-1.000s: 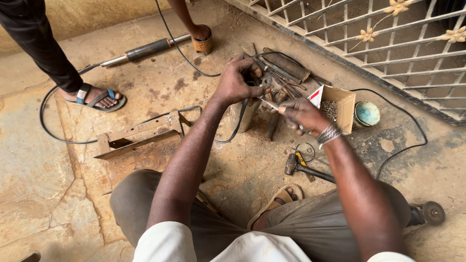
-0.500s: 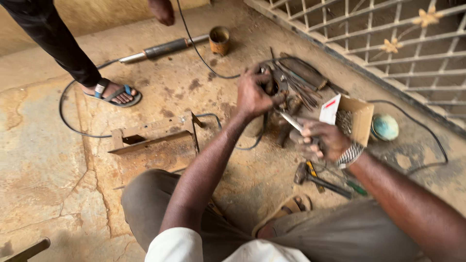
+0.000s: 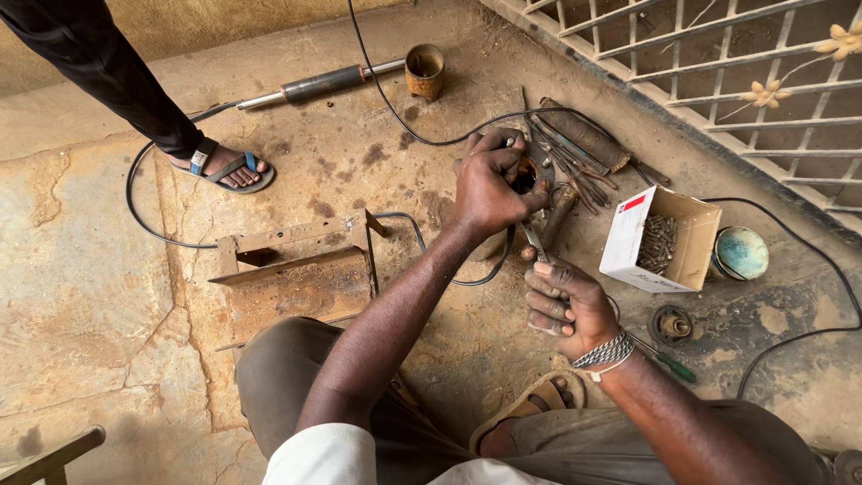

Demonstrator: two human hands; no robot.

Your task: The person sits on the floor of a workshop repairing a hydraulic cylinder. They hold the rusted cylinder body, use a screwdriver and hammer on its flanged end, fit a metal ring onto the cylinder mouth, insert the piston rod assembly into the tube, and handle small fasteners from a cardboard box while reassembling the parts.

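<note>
My left hand [image 3: 489, 184] grips a dark round power tool head [image 3: 530, 171] that rests on the dirty concrete floor, its black cable running off behind. My right hand [image 3: 561, 301] is closed around a thin metal wrench [image 3: 536, 241] whose tip reaches toward that tool head. A bundle of metal rods and hand tools [image 3: 575, 162] lies just beyond the tool.
An open cardboard box of screws [image 3: 660, 241] and a teal round lid [image 3: 741, 253] sit at right. A rusty metal frame [image 3: 296, 265] lies at left. Another person's sandalled foot [image 3: 224, 166], a rusty can [image 3: 425, 70], a metal pipe [image 3: 323, 85] and a metal gate [image 3: 718, 72] border the floor.
My right hand has drawn back toward me with the wrench. My left hand stays on the tool head. The view has shifted, and the other person's hand near the can is gone.
</note>
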